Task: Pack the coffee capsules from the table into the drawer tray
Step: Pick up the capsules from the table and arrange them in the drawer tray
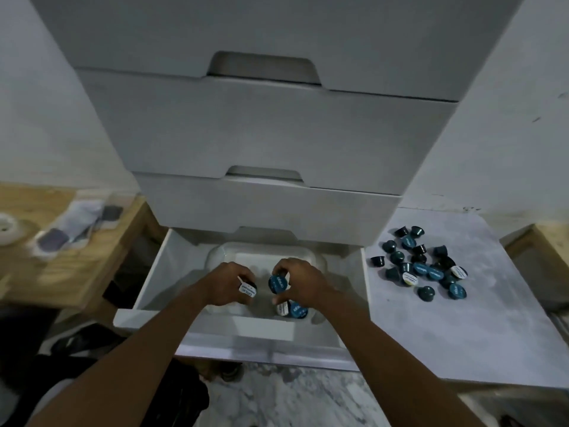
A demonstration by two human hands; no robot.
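Head view looks down on both hands working over the clear plastic tray (215, 255) that sits in the open bottom drawer (160, 260). The left hand (229, 283) is curled around a white-lidded capsule (248, 289). The right hand (303, 283) pinches a blue-lidded capsule (278, 283) at its fingertips, with at least two more capsules (292, 309) lying in the tray just below it.

Risks, as I judge them: either capsule could tip onto its side if let go while tilted, or knock the ones already placed. The tray is light and may slide under a push.

Counts: about four capsules are at the tray, two of them held. Roughly two dozen lie in the loose pile (421, 265) on the white table (480, 318) to the right, well apart from the drawer; overlap prevents an exact tally. Most of the packing remains to be done.
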